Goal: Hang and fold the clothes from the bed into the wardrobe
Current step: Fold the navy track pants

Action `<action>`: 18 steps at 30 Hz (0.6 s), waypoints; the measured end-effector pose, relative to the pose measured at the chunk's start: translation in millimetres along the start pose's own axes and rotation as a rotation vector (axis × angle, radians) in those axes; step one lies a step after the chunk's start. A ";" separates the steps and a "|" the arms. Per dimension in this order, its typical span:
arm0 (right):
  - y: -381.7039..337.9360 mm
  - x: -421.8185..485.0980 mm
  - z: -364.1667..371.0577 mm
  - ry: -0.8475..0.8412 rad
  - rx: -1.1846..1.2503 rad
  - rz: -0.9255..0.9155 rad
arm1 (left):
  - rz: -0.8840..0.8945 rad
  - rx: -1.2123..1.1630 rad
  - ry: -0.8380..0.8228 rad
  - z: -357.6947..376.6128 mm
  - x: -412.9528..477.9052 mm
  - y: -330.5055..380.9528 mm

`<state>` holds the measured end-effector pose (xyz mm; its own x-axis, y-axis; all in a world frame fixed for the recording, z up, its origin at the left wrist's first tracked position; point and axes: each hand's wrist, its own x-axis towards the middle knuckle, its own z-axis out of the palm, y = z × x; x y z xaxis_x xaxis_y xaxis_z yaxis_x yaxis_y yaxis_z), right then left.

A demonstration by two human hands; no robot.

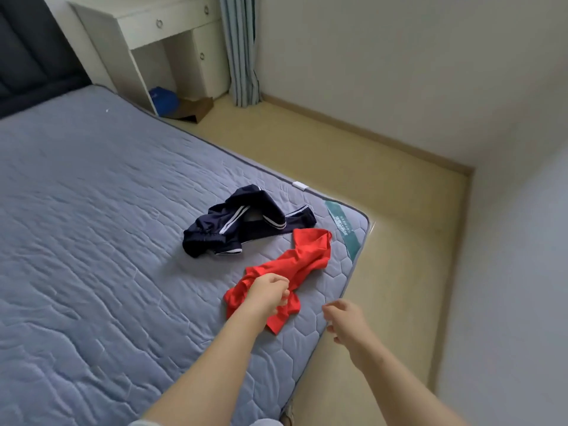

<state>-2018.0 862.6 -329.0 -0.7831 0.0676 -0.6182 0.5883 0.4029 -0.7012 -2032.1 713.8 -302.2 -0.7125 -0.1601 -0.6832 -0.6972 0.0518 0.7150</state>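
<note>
Currently left grip [270,292] is closed on the near end of the red shirt [307,256], fingers bunched into the fabric. The rest of the shirt lies crumpled on the bed [92,210]. Right grip [344,318] hovers just right of the shirt over the mattress edge, fingers loosely curled, holding nothing, clear of the cloth. Navy track pants [242,226], white-striped, are heaped just beyond the shirt; touching its far end or just short of it, can't tell. Green label [341,232] on the mattress corner sits just right of the shirt's far end. White desk [159,35] is well beyond the shirt. Wardrobe not in view. My read on progress: early. Nothing visibly folded or hung, both garments on the bed, shirt pickup only starting.
</note>
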 end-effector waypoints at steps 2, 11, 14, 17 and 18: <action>-24.2 22.8 -1.0 -0.023 -0.021 -0.009 | -0.003 -0.012 0.010 -3.6 19.6 16.2; -95.3 120.1 17.9 -0.225 -0.119 -0.021 | -0.126 -0.136 0.228 -36.1 100.1 46.8; -113.9 165.2 28.3 -0.293 -0.203 -0.018 | -0.178 -0.197 0.295 -34.8 133.7 49.3; -128.4 210.1 36.8 -0.402 -0.298 0.016 | -0.263 -0.260 0.353 -28.5 171.7 54.8; -132.9 226.0 38.8 -0.435 -0.325 0.027 | -0.291 -0.275 0.383 -26.2 184.7 56.9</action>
<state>-2265.4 788.9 -389.3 -0.5724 -0.2747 -0.7726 0.4600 0.6724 -0.5799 -2201.3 661.3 -383.8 -0.3779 -0.4795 -0.7920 -0.7780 -0.2993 0.5524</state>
